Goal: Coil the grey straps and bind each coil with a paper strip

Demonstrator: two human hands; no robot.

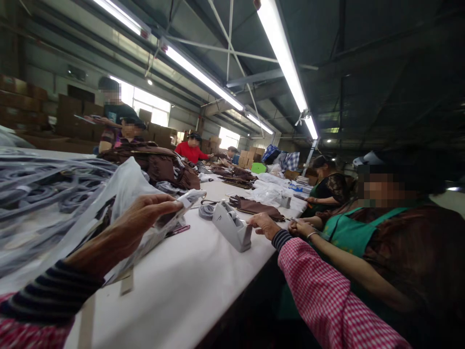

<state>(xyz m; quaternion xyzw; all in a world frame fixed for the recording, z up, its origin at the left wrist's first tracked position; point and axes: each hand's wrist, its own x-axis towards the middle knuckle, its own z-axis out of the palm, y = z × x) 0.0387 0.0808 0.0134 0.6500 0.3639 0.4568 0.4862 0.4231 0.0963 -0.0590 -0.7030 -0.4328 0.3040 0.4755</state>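
My left hand is closed on a clear plastic bag, pinching its upper edge between thumb and fingers. Flat contents show dimly through the film. On the white table ahead stands a grey tape dispenser with a roll of tape in it. At its cutting end, my right hand has its fingers bent together over the tape end; the thumb is mostly hidden. A coil of grey cord lies just behind the dispenser, and a small pink-edged item lies beside the bag.
Many bundled grey cords cover the table's left side. Brown fabric pieces are heaped beyond them, with more brown fabric behind the dispenser. A co-worker in a green apron sits close on my right, hands near my right hand.
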